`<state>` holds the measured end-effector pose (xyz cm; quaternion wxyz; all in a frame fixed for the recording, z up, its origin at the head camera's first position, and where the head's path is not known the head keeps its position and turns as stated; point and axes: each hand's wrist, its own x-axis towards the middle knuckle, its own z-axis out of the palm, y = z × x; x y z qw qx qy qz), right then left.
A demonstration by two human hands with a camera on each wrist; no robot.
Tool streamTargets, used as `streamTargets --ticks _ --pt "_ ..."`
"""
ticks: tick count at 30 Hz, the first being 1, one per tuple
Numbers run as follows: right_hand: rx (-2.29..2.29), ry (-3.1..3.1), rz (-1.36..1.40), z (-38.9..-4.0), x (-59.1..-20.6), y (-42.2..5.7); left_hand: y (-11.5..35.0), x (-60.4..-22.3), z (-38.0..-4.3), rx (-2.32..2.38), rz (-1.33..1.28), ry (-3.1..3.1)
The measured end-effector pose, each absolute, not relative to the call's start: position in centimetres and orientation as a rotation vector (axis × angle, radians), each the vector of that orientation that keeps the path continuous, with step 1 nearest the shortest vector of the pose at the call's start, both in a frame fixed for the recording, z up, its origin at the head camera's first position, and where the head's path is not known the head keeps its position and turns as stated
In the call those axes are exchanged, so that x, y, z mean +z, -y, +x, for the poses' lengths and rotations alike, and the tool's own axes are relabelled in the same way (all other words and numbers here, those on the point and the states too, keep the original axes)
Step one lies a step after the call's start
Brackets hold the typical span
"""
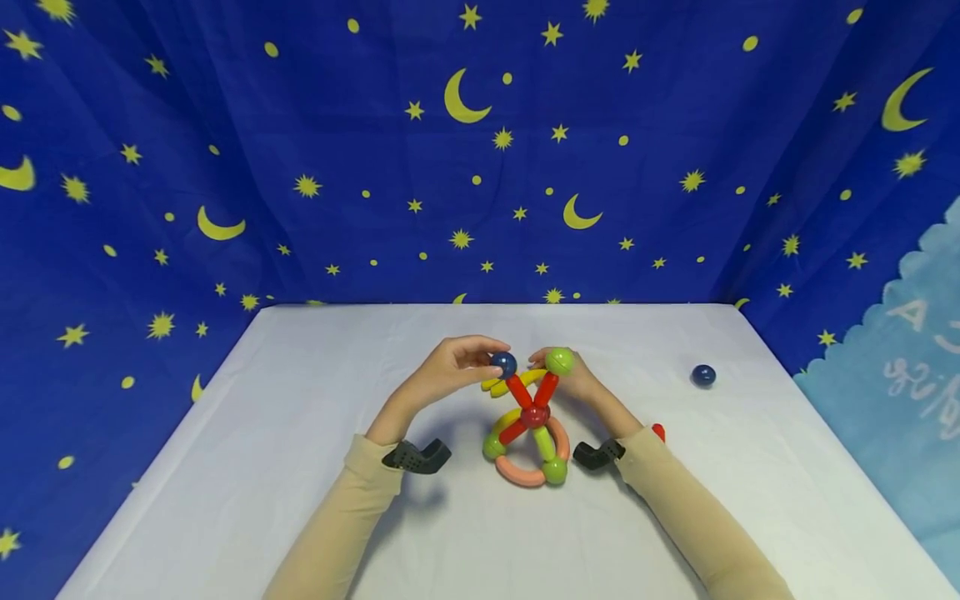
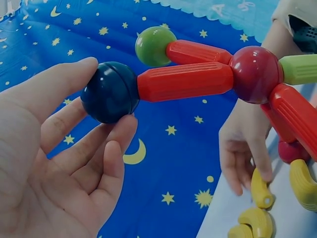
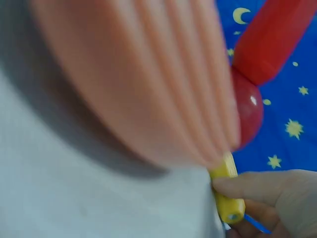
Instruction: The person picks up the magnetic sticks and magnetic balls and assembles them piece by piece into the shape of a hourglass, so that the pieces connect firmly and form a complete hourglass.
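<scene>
My left hand [image 1: 450, 367] pinches a navy ball [image 2: 110, 92] between thumb and fingers. That ball tops a red rod [image 2: 185, 82] of a magnetic stick-and-ball structure. At its middle sits a dark red ball [image 1: 535, 416], from which another red rod rises to a green ball [image 1: 559, 361]. The base is a ring of curved pink rods [image 1: 520, 473] and a yellow one, with green balls [image 1: 555, 471] at joints. Behind the structure, my right hand [image 2: 245, 144] pinches a curved yellow rod [image 3: 231, 206] between thumb and fingers; the head view partly hides this hand behind the green ball.
A loose navy ball [image 1: 703, 376] lies on the white table [image 1: 637, 333] to the right. By the right sleeve, a red piece [image 1: 659, 432] peeks out, mostly hidden. More yellow curved pieces [image 2: 255, 223] lie near the right hand. A starry blue curtain [image 1: 480, 208] surrounds the table.
</scene>
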<state>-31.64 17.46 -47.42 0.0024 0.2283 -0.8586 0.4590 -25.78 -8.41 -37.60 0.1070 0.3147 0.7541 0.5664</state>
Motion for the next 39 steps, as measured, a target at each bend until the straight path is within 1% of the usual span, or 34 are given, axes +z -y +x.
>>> streamTargets --ticks 4,8,12,16,20,24,30,39 --pt "1.389 2.74 0.628 -31.6 -46.8 -18.5 8.4 -37.6 -25.8 1.662 0.928 -2.214" --pt "1.463 2.745 0.449 -31.4 -44.9 -19.0 8.5 -37.7 -25.9 1.657 0.912 -2.214" --pt "1.614 2.66 0.277 -30.8 -41.8 -18.8 8.5 -37.8 -26.0 1.669 0.908 -2.203" --pt "1.742 2.529 0.187 -29.4 -38.6 -18.0 8.4 -37.9 -26.1 1.681 0.921 -2.202" --pt "1.838 2.452 0.184 -27.7 -36.2 -16.8 8.4 -37.9 -26.2 1.689 0.936 -2.202" --pt "1.894 2.429 0.192 -26.3 -35.2 -15.6 8.4 -37.9 -26.2 1.695 0.934 -2.202" --pt "1.849 2.437 0.217 -25.3 -34.9 -14.8 8.4 -37.8 -26.3 1.711 0.921 -2.209" --pt "1.698 2.481 0.305 -24.7 -35.0 -14.6 8.5 -37.9 -26.3 1.695 0.919 -2.228"
